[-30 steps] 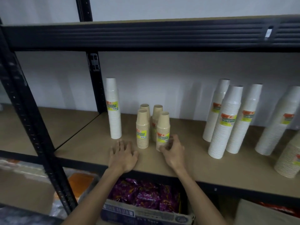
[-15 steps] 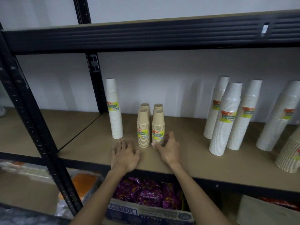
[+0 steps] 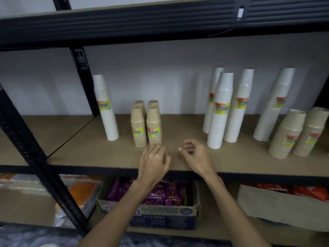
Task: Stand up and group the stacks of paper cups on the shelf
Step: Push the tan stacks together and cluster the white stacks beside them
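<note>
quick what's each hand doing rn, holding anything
Left hand: empty, fingers loosely curled, right in front of the brown cup stacks.
Right hand: empty, half open, over the shelf.

Both hands empty, palms down: left hand [image 3: 154, 161] fingers loosely curled; right hand [image 3: 196, 157] half-curled, thumb out.

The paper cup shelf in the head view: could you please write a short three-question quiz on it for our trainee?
1. True or false: the four short brown stacks stand upright in a tight cluster.
2. Which hand is nearest that cluster? A) left hand B) right hand
3. Fill in: the lone tall white stack stands to the ____ of the brown cluster.

Key: 1 true; 2 A; 3 left.
</note>
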Motion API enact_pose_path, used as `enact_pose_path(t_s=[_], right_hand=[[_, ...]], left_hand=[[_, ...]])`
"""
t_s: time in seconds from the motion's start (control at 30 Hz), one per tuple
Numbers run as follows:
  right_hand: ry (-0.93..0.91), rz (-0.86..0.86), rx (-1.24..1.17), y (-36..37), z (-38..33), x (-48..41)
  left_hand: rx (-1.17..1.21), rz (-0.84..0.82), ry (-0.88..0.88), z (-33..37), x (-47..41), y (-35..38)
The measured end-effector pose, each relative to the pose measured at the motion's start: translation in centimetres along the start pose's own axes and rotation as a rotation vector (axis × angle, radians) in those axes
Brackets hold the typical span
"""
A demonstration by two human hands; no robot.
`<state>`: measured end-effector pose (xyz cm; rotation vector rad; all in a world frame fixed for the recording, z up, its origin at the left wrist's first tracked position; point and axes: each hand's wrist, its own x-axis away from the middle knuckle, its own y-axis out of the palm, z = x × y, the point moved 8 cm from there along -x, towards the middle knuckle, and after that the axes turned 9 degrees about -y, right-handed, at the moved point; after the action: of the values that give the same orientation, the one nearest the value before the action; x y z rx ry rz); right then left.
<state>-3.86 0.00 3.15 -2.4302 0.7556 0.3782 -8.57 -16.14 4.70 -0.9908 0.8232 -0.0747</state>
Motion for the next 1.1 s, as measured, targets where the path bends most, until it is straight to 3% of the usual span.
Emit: enact_pose_path(t_s=[0.27,0.4,0.57,0.7,0.83,0.97,1.1], right_hand=[[0.158,0.310,0.223,-16.8,7.1,5.5],[0.211,0.389,0.270,-21.7,9.3,6.8],[0.299,0.657,0.274,-26.6,11.0,8.1],[0.350,0.598,0.348,-26.7,11.6,6.3],[0.369,0.560,0.428,-26.6,11.7,5.1],[0.353,0.516,0.329,-25.8,11.5,5.5],[0.235,0.403,0.240,-21.8,9.4,6.0]], left_hand=[[0.244,-0.419,0.215,16.7,0.0,8.4],[0.273,-0.524,0.209,21.7,-0.9,12.5],[0.255,-0.547,0.189,25.4,-2.2,14.6],[0.184,-0.526,0.168,25.5,-2.4,15.2],[0.258,-0.485,0.126,23.9,-2.4,14.5],[0.426,-0.415,0.166,22.6,-1.6,11.4],[0.446,-0.288,0.197,18.0,-1.2,7.9]])
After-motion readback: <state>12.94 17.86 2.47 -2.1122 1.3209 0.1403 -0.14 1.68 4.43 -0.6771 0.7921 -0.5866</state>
